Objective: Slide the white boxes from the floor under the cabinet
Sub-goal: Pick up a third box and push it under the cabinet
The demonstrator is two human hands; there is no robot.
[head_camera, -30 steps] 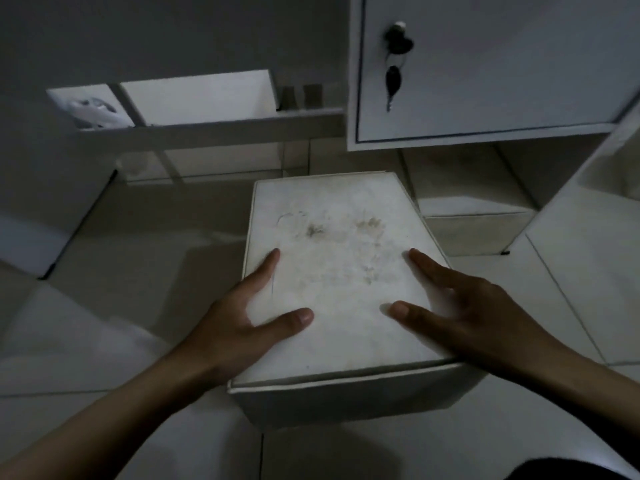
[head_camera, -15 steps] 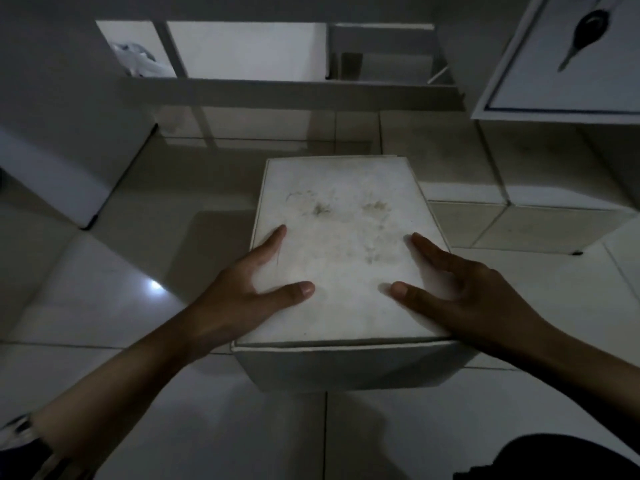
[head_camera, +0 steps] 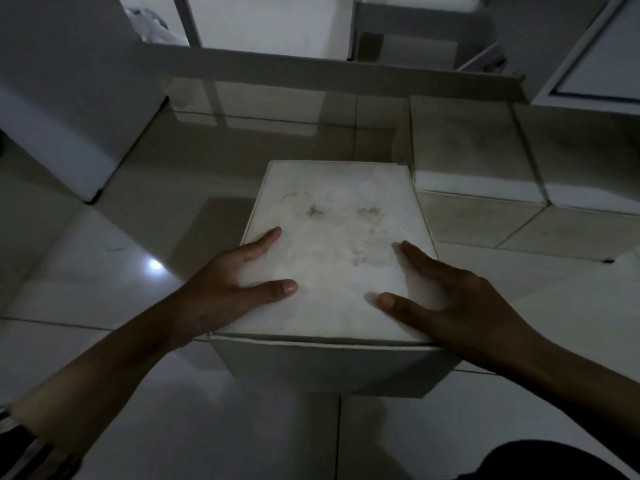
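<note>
Left hand (head_camera: 221, 292) and right hand (head_camera: 460, 306) are gripping the white box's (head_camera: 336, 251) near corners, thumbs flat on its lid, steering it across the floor (head_camera: 104, 306) beside two boxes (head_camera: 467, 150) lying under the cabinet (head_camera: 602, 64).

**What the dim head view is keeping out of sight**

The left hand (head_camera: 225, 292) and the right hand (head_camera: 460, 306) are covering the near corners of the white box (head_camera: 332, 244), and their outer fingers are dropping out of sight over its sides. The cabinet (head_camera: 602, 64) is running off the top and right edges. The two boxes (head_camera: 464, 147) beneath it are sitting in shadow, the right one cut by the frame. A pale crumpled object (head_camera: 152, 24) at the top is too dim to identify.
</note>
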